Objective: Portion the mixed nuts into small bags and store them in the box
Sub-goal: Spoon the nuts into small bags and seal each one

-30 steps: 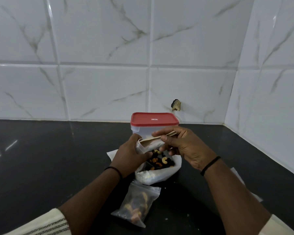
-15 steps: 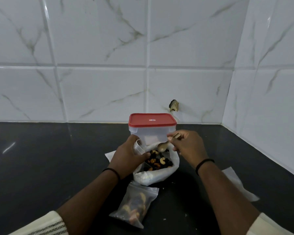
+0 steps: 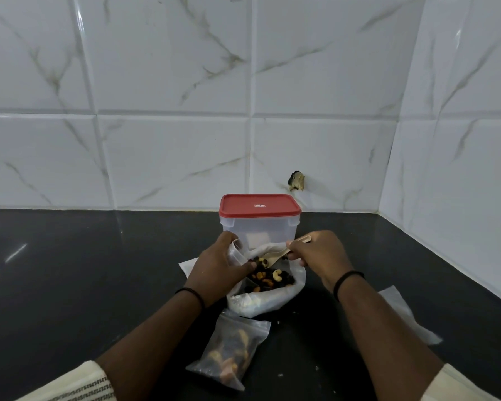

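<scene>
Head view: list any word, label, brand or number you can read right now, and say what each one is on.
Red lid of the box: a small white rectangular mark, too small and blurred to read.
Filled small bag: no print visible.
Large bag of mixed nuts: no print visible.
Wall tiles: veining only, no text.
Nothing else in view carries writing.

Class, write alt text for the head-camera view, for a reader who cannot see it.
A right hand dips a wooden spoon into an open bag of mixed nuts on a dark counter, while the left hand holds a small clear bag. A filled small bag lies nearer; a red-lidded box stands behind.
</scene>
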Demonstrator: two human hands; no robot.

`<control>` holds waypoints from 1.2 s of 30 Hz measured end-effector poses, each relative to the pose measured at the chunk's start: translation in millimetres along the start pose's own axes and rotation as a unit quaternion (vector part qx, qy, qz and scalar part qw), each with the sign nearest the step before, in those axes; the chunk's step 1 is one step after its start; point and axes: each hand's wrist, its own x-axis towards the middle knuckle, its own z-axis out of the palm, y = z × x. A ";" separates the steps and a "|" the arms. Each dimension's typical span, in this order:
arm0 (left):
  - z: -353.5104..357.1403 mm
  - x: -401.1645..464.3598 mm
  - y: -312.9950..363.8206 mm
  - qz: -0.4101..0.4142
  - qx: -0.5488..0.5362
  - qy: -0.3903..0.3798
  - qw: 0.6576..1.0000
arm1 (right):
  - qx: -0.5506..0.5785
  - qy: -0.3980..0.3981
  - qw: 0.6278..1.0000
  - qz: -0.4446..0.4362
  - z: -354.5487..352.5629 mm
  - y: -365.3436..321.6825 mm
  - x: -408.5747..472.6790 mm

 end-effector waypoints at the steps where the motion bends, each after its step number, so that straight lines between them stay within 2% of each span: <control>1: 0.3 0.2 -0.4 0.001 0.001 0.000 1.000 | 0.012 -0.012 1.000 0.008 -0.6 -0.4 -0.6; 9: 0.7 0.7 -1.9 0.003 0.004 -0.001 1.000 | 0.057 -0.062 0.994 0.062 -3.4 -4.7 -7.7; 20: 0.5 0.8 -2.5 -0.001 -0.008 0.001 1.000 | 0.145 -0.068 0.975 0.155 -14.0 -14.8 -12.4; 31: 1.0 1.2 -3.8 0.007 -0.007 0.000 1.000 | 0.109 -0.075 0.978 0.160 -21.4 -9.9 -2.8; 36: 1.2 1.5 -3.5 0.009 -0.009 -0.005 1.000 | 0.150 -0.097 0.977 0.115 -21.3 -10.7 -0.6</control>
